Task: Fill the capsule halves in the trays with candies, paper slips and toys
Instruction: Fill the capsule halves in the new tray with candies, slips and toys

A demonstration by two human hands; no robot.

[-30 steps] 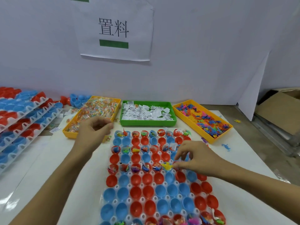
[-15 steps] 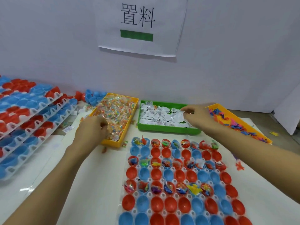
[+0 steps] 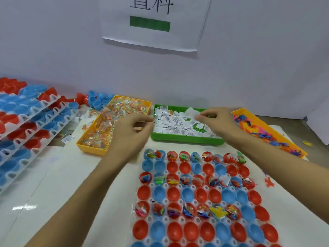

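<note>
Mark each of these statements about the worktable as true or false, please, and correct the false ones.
1. The green tray holds paper slips. True.
2. The right hand is over the tray of toys. False: it pinches a paper slip above the green tray; the yellow toy tray lies to its right.
3. The left hand grips wrapped candies beside the yellow candy tray. True.
4. Every capsule half in the near tray is already filled. False: filled rows alternate with empty ones.
5. The stacked trays on the left hold green capsule halves. False: they are red and blue.
</note>
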